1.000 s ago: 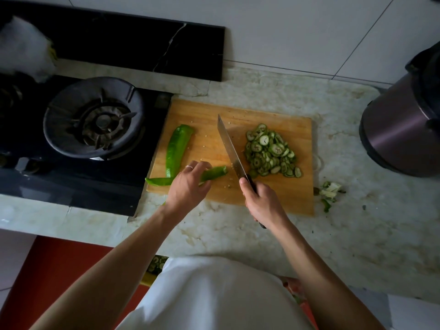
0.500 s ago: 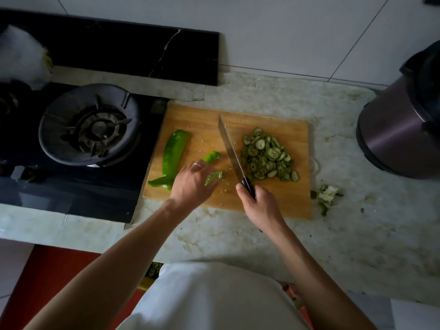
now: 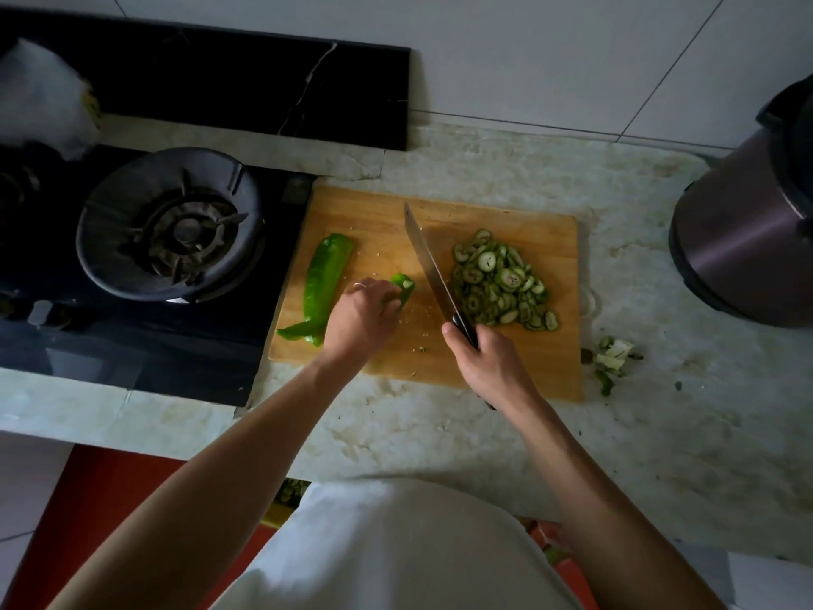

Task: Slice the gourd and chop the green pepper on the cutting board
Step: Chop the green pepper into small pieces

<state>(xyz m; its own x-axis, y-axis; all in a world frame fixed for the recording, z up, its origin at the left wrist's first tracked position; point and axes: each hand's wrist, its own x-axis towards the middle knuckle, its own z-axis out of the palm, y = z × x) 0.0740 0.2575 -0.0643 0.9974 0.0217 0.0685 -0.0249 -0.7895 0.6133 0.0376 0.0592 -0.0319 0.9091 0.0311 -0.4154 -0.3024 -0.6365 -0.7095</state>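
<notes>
Far left on my feed I see the glossy black gas stove [image 3: 132,345], its round cast burner ring [image 3: 171,224] ridged with pot supports. Just beside its right edge lies the wooden cutting board [image 3: 506,372], a pale, smooth rectangle on the mottled marble counter [image 3: 660,433].

On the board's left part rests a long green pepper half [image 3: 323,279], shiny and smooth-skinned, tapering to a point toward me. My left hand [image 3: 358,321] (a ring shows on one finger) is curled over a shorter pepper piece [image 3: 404,289], fingers gripping it against the board. Small pale seeds dot the wood around it.

Next comes the knife [image 3: 429,268], a long flat steel blade angled away from me, its tip pointing to the board's far edge; whether its edge touches the wood I cannot tell. My right hand [image 3: 488,361] is wrapped round the dark handle.

Right of the blade sits the heap of gourd slices [image 3: 499,281]: thin rounds, dark green rims, paler centres. Off the board's right edge lie some green and whitish scraps [image 3: 611,354], and furthest right stands a rounded metallic pot [image 3: 748,239].
</notes>
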